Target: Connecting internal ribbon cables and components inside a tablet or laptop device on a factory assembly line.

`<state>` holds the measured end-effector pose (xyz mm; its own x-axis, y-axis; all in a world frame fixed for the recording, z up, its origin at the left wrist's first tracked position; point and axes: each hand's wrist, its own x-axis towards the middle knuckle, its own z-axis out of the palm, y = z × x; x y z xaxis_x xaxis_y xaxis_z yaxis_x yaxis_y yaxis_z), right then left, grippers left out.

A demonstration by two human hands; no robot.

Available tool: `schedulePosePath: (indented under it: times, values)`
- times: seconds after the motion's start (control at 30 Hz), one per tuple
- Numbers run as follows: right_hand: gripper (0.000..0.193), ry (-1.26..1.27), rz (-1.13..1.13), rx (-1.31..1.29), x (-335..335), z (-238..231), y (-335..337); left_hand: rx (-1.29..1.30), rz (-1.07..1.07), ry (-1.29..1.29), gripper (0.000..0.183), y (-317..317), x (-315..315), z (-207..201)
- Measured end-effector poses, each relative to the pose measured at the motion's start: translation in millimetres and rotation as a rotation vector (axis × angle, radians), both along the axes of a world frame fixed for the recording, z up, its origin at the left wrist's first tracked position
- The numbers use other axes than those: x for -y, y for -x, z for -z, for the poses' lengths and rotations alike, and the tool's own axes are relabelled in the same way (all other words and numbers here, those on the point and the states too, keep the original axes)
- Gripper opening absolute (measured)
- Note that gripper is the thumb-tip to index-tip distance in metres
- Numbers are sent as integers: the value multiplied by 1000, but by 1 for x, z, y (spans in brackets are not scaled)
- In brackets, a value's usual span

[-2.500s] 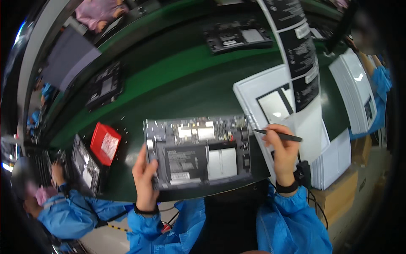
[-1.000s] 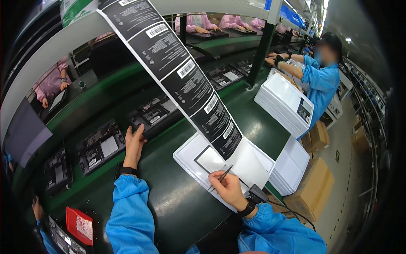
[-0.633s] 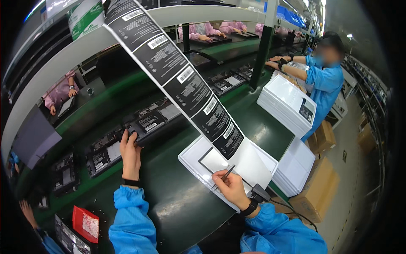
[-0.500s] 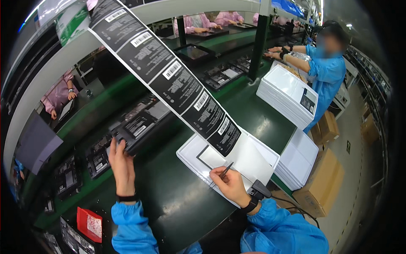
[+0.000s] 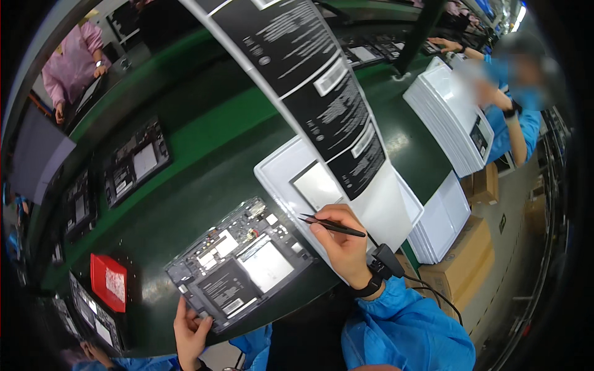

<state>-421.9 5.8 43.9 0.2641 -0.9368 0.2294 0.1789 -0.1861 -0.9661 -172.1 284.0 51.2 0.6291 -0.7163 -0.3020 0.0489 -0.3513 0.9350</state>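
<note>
In front of me on the green bench lies an uncovered laptop base [image 5: 250, 263], tilted in view, its circuit board, black battery and a pale rectangular plate showing. My left hand [image 5: 192, 328] grips its near left corner, thumb on top. My right hand [image 5: 343, 244] is closed around black tweezers [image 5: 337, 227], their tips pointing left above the laptop's far right corner. Just beyond that hand, a strip of black printed labels [image 5: 322, 93] on white backing hangs down over a white tray [image 5: 278, 167]. The backing's pale lower end covers part of the tray.
A red box [image 5: 102, 281] holding small white bits stands at the left, beside another uncovered base [image 5: 93, 315]. More bases [image 5: 139, 161] line the green conveyor. Stacked white trays [image 5: 442, 136] and cardboard boxes [image 5: 461, 253] are at the right. A co-worker in blue [image 5: 520, 133] stands there; another person wears pink [image 5: 71, 62].
My left hand has brought a laptop base from the conveyor to the near bench. My right hand's tweezers now point left. The view has shifted, and the label strip appears closer.
</note>
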Motion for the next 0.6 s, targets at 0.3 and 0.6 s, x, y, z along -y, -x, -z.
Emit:
schedulePosePath:
  times: [0.3, 0.6]
  values:
    - [22, 264, -140, -359, -37, -17, -10, 872, 187, -46, 19, -14, 82, -39]
    - [35, 459, -167, -552, -38, 12, -16, 1080, 623, -4, 67, -1, 166, -5]
